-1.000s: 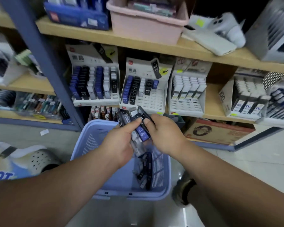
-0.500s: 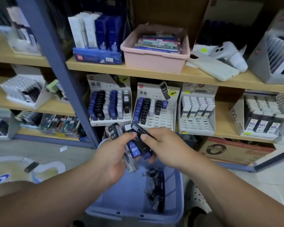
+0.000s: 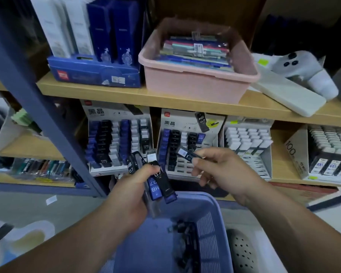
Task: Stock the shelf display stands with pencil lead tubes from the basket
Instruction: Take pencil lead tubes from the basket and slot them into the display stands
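Head view of a stationery shelf, both bare hands raised at centre frame above a blue plastic basket (image 3: 211, 229) at the bottom of the frame. The left hand (image 3: 130, 192) is closed around a fanned bundle of pencil lead tubes (image 3: 156, 184), black, blue and clear, several printed "HB 0.7"; thumb and fingers (image 3: 146, 171) press the bundle against the palm. The right hand (image 3: 220, 172), just right of it and apart from the bundle, pinches a single dark tube (image 3: 187, 154) between thumb and forefinger, the tube lying nearly level with its labelled end pointing toward frame left, the remaining fingers loosely curled. More tubes (image 3: 187, 241) lie in a dark heap inside the basket, against its slotted right wall. Directly behind the hands, on the middle shelf (image 3: 323, 117), stand two white display stands: the left stand (image 3: 118, 142) is almost full of blue, black and white tubes, while the centre stand (image 3: 187, 142) holds filled columns at its left and empty slots at its right and lower rows. To the right is a further stand of white items (image 3: 248, 138). On the shelf above, a pink tub (image 3: 195, 81) sits at upper centre and a blue carton (image 3: 95, 71) at upper left.
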{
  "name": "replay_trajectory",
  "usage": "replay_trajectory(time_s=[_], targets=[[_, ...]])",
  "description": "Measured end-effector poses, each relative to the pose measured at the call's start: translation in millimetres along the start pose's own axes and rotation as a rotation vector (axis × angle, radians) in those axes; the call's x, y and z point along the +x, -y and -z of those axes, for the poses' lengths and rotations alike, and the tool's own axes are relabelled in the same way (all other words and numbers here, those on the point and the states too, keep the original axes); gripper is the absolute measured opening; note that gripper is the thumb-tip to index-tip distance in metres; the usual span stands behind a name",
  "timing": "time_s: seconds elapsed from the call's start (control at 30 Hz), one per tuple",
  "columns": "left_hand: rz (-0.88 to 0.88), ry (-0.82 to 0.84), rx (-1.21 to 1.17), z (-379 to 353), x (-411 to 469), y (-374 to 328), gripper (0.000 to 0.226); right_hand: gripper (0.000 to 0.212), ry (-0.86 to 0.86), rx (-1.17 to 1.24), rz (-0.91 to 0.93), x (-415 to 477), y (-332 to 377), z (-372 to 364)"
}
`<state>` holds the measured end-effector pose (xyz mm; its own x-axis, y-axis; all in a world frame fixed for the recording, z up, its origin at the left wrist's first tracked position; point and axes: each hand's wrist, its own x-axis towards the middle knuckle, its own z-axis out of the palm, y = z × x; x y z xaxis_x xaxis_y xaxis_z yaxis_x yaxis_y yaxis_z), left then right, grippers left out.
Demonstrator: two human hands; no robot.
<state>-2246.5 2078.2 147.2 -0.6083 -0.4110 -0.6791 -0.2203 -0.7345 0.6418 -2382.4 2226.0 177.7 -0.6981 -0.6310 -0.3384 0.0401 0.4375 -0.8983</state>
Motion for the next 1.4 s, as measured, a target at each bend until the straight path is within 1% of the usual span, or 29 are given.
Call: replay_trajectory(time_s=[0.07,0.17,0.27,0.3,0.33,0.4,0.47,0.53,0.63,0.67,0.73,0.77,0.8,0.87,0.93,1.0,1.03,1.27,1.33,1.4], targets=[[0.032,0.023,0.01,2.9,3.0,-1.8,0.022,0.013,-0.045,0.111,-0.054,10.7,-3.1,6.2],[0.054,0.08,-0.003,7.1,1.6,-3.5,0.034,0.02,-0.062,0.29,-0.131,21.3,-8.4,7.4],[0.069,0.119,-0.006,9.8,1.9,-3.4,0.042,0.016,-0.061,0.397,-0.182,25.3,-12.0,3.7],[0.072,0.113,-0.008,9.5,3.4,-2.9,0.044,0.019,-0.062,0.422,-0.195,26.6,-12.9,2.4],[0.071,0.102,-0.013,9.2,5.5,-2.3,0.043,0.019,-0.064,0.443,-0.201,28.2,-12.9,1.3],[0.059,0.075,-0.021,6.9,8.2,-1.7,0.031,0.017,-0.062,0.46,-0.199,31.4,-11.6,-0.9],[0.042,0.046,-0.014,4.9,11.2,-0.8,0.024,0.016,-0.056,0.441,-0.201,34.7,-11.4,-2.1],[0.033,0.027,0.009,4.3,14.7,1.0,0.024,0.018,-0.036,0.375,-0.21,36.9,-11.9,-2.2],[0.03,0.004,0.023,5.1,19.7,3.4,0.031,0.016,-0.034,0.143,-0.212,37.1,-12.5,-0.2],[0.032,-0.005,0.023,5.7,21.5,4.3,0.034,0.016,-0.05,0.101,-0.218,37.0,-12.7,0.4],[0.037,-0.013,0.023,5.7,23.6,5.1,0.037,0.017,-0.066,0.103,-0.226,36.2,-13.4,0.4],[0.034,-0.01,0.024,5.3,24.6,5.1,0.036,0.018,-0.047,0.119,-0.225,35.5,-13.9,0.0],[0.032,-0.005,0.025,5.0,25.2,5.2,0.034,0.02,-0.001,0.139,-0.223,34.0,-13.5,-1.6],[0.033,0.008,0.021,2.7,25.3,5.5,0.034,0.026,0.142,0.183,-0.205,28.9,-10.6,-6.9],[0.044,0.026,0.016,-0.5,25.0,6.2,0.035,0.041,0.261,0.185,-0.179,24.1,-8.4,-11.7],[0.048,0.043,0.019,-4.0,25.0,7.0,0.035,0.054,0.331,0.166,-0.169,22.8,-8.9,-12.8],[0.046,0.047,0.023,-5.9,24.9,7.0,0.036,0.058,0.34,0.161,-0.162,23.3,-9.4,-11.9],[0.043,0.033,0.087,-11.3,24.3,5.1,0.032,0.053,0.262,0.136,-0.14,28.9,-16.2,-1.5],[0.048,0.028,0.093,-10.5,24.9,4.2,0.032,0.044,0.213,0.09,-0.123,33.1,-20.4,1.1],[0.05,0.026,0.093,-9.3,25.2,2.8,0.029,0.032,0.123,0.077,-0.117,37.9,-24.5,4.7]])
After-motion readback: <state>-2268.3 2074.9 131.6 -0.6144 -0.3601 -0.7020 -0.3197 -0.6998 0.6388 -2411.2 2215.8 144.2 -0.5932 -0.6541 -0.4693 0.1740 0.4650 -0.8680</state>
